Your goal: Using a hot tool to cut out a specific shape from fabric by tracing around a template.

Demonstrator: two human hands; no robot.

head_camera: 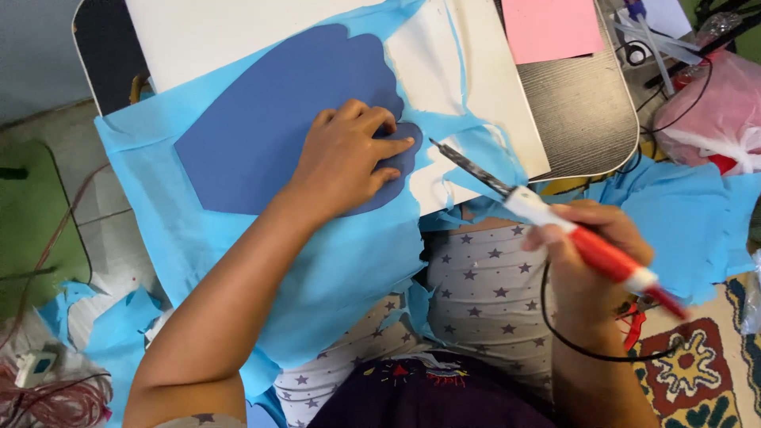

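Note:
My left hand presses flat on a dark blue paper template that lies on a light blue fabric sheet draped over a small white table and my lap. My right hand grips a corded tool with a red and white handle. Its thin metal tip points up-left and ends just right of my left fingers, at the cut edge of the fabric beside the template.
A pink paper sheet lies at the table's far right. Scissors and a pink plastic bag sit further right. More light blue fabric scraps lie on the floor, with a patterned rug and tangled cords.

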